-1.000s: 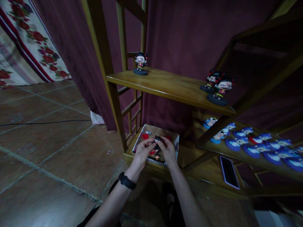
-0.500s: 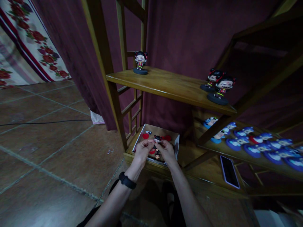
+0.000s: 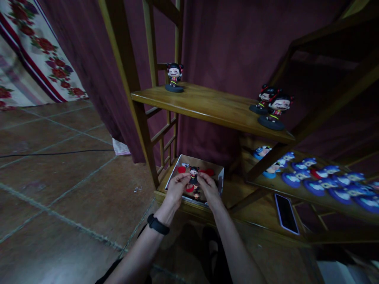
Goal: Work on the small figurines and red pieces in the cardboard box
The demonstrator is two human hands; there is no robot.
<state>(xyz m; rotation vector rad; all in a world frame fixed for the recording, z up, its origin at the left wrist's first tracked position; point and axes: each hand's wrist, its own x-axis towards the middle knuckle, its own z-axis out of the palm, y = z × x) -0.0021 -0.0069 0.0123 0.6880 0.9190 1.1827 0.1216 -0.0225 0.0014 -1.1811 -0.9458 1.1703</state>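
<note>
Narrow two-handed grip (image 3: 177,188) (image 3: 209,187) on figurine (image 3: 194,172)

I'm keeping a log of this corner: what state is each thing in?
Held figurine: upright, facing the camera
Left hand: pinching the held figurine
Right hand: closed on it too
Box: open, red pieces inside
Phone: lying flat, screen dark
Lone black-haired figurine: standing
Paired black-haired figurines: both standing
Blue figurines: close together, blurred
Black wristband: worn
</note>
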